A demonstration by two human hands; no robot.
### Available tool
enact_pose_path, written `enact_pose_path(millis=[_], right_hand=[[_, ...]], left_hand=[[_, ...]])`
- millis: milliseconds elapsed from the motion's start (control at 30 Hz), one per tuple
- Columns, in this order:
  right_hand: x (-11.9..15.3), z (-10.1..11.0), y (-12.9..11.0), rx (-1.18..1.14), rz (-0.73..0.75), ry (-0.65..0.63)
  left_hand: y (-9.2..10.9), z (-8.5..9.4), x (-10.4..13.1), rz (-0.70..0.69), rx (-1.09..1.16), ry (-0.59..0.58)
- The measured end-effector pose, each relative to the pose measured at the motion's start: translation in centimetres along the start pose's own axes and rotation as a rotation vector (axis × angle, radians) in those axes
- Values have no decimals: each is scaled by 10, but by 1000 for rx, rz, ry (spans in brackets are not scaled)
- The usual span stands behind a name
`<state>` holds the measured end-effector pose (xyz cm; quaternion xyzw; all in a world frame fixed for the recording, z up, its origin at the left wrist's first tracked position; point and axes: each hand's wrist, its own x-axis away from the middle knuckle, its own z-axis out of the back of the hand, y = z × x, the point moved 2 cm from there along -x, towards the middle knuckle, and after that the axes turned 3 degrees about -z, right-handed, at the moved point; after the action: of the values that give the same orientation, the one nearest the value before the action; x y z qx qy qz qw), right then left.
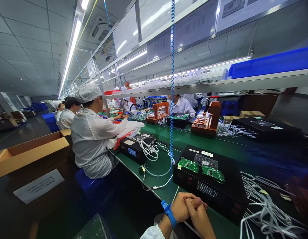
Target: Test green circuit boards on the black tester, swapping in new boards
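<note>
My left hand (180,206) and my right hand (199,214) are clasped together at the green bench's front edge, fingers folded over each other. No object shows in either one. A blue wrist strap (169,214) circles my left wrist, joined to a blue coiled cord (172,99) that hangs from above. Just beyond the hands stands a black box-shaped device (211,205) with indicator displays on its front. Two green circuit boards, one at the left (188,165) and one at the right (213,174), lie on its top beside a round fan grille.
White cables (265,209) lie in a tangle right of the device. Left of it, a second black device (134,149) with a lit screen carries coiled white cable. A co-worker (94,136) sits further left, near an open carton (31,149). Orange-brown fixtures (206,119) stand at the back.
</note>
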<state>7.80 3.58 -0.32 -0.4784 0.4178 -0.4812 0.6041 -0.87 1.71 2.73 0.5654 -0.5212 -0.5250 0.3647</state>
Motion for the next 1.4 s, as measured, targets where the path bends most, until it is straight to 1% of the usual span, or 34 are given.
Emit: enact_pose_path(millis=[133, 267, 533, 700, 900, 1133, 1333, 1400], right_hand=[[0, -1, 0, -14, -1, -25], [1, 0, -2, -1, 19, 13], [3, 1, -10, 25, 31, -45], [4, 0, -11, 17, 22, -73], [2, 1, -7, 27, 4, -15], [3, 4, -14, 29, -11, -6], [5, 2, -17, 23, -4, -81], [6, 2, -18, 14, 11, -87]], left_hand=[[-1, 0, 0, -3, 0, -10], [-2, -1, 1, 1, 19, 2], [-7, -1, -1, 46, 65, 19], [-6, -1, -1, 38, 64, 20], [-7, 0, -1, 42, 73, 13], [-10, 0, -2, 52, 66, 17], [-9, 0, -1, 26, 69, 9], [-9, 0, -1, 24, 66, 7]])
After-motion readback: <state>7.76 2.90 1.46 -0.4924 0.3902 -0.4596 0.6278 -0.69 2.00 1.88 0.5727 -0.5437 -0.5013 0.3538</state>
